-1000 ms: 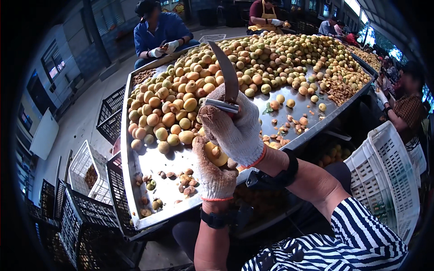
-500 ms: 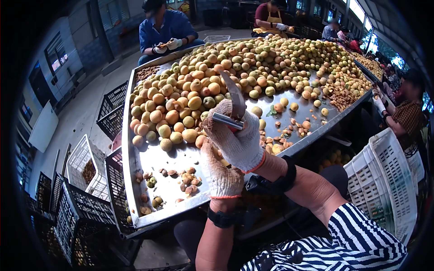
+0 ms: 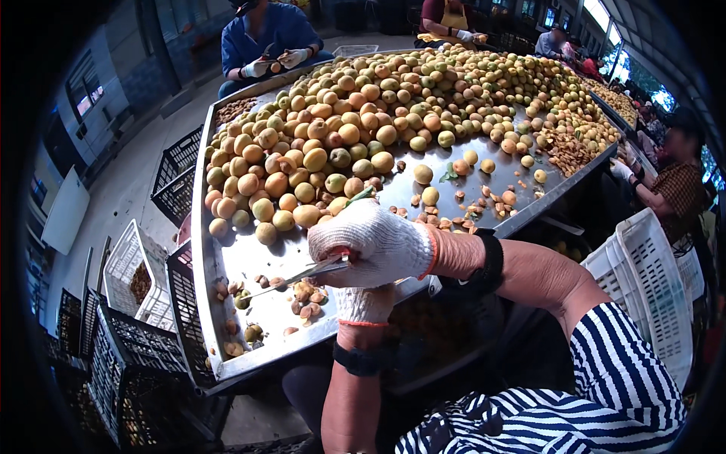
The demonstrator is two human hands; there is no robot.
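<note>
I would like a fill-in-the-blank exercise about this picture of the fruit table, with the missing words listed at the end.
1. The right hand wears a white glove and holds a ____ with a thin blade.
2. The left hand lies ____ the right hand, mostly hidden by it.
3. The heap of yellow-orange fruit lies on a long ____ table.
4. Beside the table on the person's left stand black plastic ____.

Missing words: knife; under; metal; crates

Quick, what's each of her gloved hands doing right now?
Right hand: closed around a knife, blade pointing left over the metal tray.
Left hand: mostly hidden beneath the right; cannot tell what it holds.
</note>
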